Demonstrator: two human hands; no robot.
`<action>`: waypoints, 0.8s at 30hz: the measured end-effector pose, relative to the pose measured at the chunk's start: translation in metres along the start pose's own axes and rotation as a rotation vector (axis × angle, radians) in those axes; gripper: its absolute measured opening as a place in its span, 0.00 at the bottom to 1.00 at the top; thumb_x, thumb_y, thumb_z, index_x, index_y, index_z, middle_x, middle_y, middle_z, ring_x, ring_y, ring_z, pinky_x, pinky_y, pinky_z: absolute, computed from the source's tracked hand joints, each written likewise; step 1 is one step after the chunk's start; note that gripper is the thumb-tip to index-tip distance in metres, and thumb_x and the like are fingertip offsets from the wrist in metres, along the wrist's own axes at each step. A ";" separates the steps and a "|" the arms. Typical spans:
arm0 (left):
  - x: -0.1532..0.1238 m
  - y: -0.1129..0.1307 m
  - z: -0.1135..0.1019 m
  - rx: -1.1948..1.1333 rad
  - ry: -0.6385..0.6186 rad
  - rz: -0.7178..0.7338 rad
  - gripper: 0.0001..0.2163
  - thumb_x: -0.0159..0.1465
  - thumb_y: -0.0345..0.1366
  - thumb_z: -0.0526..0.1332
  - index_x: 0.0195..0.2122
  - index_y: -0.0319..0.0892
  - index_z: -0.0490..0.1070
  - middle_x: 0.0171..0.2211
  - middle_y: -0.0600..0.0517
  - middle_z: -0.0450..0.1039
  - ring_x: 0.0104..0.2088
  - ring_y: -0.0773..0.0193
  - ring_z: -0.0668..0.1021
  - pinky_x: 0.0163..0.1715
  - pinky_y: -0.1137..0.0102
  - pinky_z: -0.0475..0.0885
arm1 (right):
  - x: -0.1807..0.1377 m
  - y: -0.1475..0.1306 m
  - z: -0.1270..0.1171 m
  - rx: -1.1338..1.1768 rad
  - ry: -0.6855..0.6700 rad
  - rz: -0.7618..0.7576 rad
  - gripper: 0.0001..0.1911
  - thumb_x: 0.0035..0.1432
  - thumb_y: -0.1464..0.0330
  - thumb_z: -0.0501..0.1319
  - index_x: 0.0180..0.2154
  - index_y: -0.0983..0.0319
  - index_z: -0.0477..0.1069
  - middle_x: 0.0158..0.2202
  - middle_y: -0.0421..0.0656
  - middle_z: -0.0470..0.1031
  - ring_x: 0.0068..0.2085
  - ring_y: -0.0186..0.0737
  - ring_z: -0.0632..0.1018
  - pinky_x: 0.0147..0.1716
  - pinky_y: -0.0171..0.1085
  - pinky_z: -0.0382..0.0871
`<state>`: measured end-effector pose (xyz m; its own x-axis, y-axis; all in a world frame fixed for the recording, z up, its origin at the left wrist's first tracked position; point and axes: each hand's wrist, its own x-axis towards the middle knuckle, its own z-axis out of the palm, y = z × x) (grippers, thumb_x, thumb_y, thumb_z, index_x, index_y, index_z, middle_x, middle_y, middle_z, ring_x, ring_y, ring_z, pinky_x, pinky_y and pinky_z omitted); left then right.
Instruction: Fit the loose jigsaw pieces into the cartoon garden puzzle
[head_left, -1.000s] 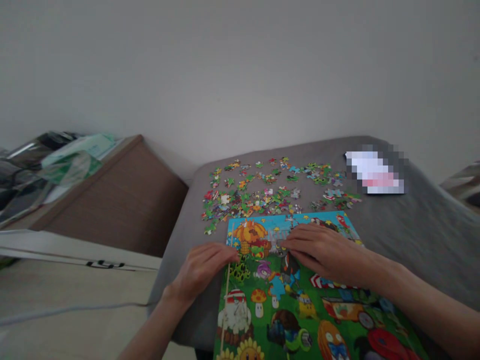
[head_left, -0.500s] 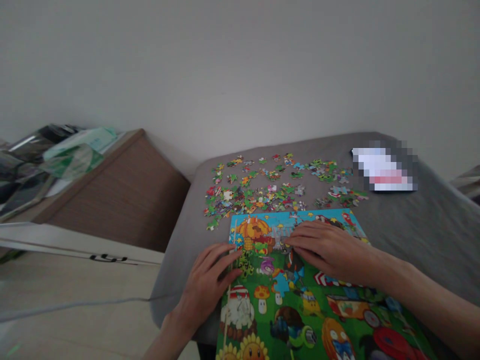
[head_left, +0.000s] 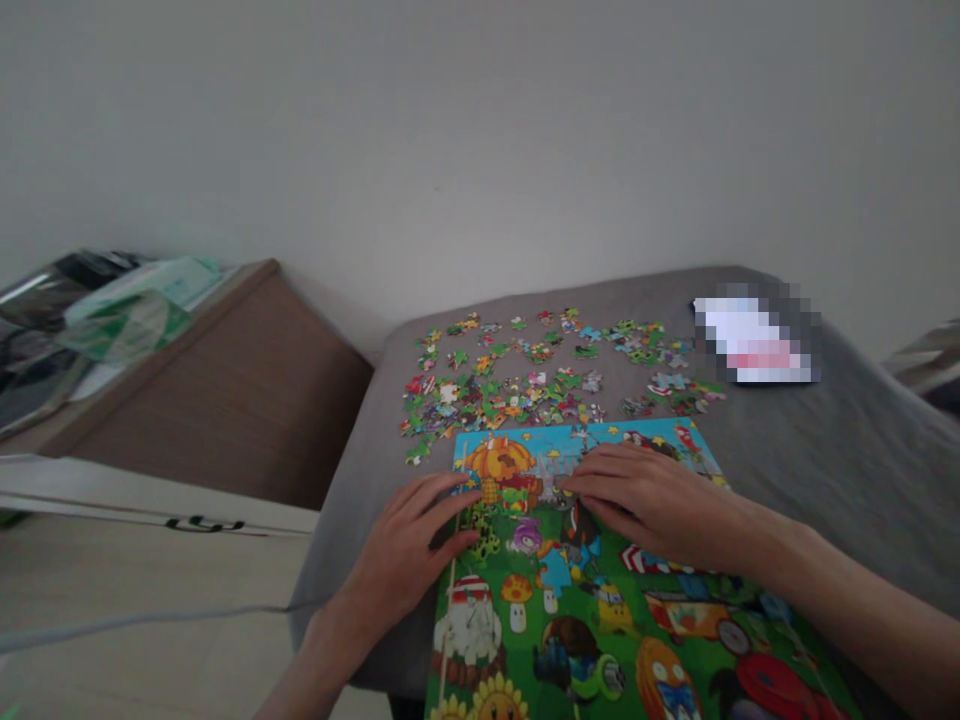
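Observation:
A colourful cartoon picture puzzle board (head_left: 517,590) lies on the grey cloth surface. It shows a pumpkin, sunflowers and mushrooms on green under a blue strip. My left hand (head_left: 409,535) rests at the board's left edge, thumb and fingers apart, fingertips on its border beside a dark-spotted green patch. My right hand (head_left: 645,495) lies over the upper middle of the board. Its fingers are pressed together, with the tips down by a grey part of the picture. Anything beneath those fingertips is hidden. Many loose puzzle pieces (head_left: 510,400) are scattered just beyond the board.
A phone (head_left: 757,340) with a blurred-out screen lies at the far right of the cloth (head_left: 840,460). To the left stands a brown wooden cabinet (head_left: 225,370) with plastic packaging (head_left: 135,310) on top. A pale wall rises behind, and a cable (head_left: 150,617) runs at lower left.
The whole view has shifted slightly, so things sit a little further left. Both hands keep nearly the same places on the board; the right fingertips have barely moved.

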<state>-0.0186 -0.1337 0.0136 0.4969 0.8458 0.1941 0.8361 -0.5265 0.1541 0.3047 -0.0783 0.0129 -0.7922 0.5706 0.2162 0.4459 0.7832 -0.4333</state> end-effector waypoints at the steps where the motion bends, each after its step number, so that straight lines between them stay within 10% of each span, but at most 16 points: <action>1: -0.003 0.003 0.000 0.039 -0.001 0.034 0.17 0.71 0.49 0.54 0.56 0.52 0.71 0.55 0.52 0.74 0.55 0.58 0.75 0.53 0.60 0.73 | 0.000 0.000 0.000 -0.003 -0.014 0.000 0.15 0.70 0.70 0.51 0.50 0.59 0.74 0.44 0.44 0.79 0.46 0.43 0.77 0.49 0.46 0.70; 8: -0.026 0.025 0.000 0.201 -0.079 0.167 0.25 0.73 0.47 0.52 0.68 0.45 0.57 0.62 0.50 0.68 0.60 0.56 0.72 0.59 0.57 0.67 | 0.001 0.001 0.000 -0.003 -0.021 0.005 0.15 0.70 0.70 0.51 0.50 0.60 0.74 0.45 0.44 0.78 0.46 0.44 0.76 0.49 0.46 0.70; 24: -0.021 0.027 -0.005 0.259 -0.218 0.152 0.24 0.72 0.50 0.51 0.66 0.46 0.59 0.66 0.55 0.62 0.65 0.56 0.64 0.61 0.58 0.65 | 0.001 0.000 0.004 -0.012 -0.022 0.006 0.15 0.70 0.70 0.52 0.52 0.60 0.73 0.48 0.44 0.78 0.49 0.44 0.75 0.53 0.48 0.68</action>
<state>-0.0075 -0.1662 0.0183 0.6343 0.7729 -0.0197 0.7664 -0.6319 -0.1158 0.3022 -0.0787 0.0100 -0.7984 0.5697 0.1948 0.4553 0.7831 -0.4236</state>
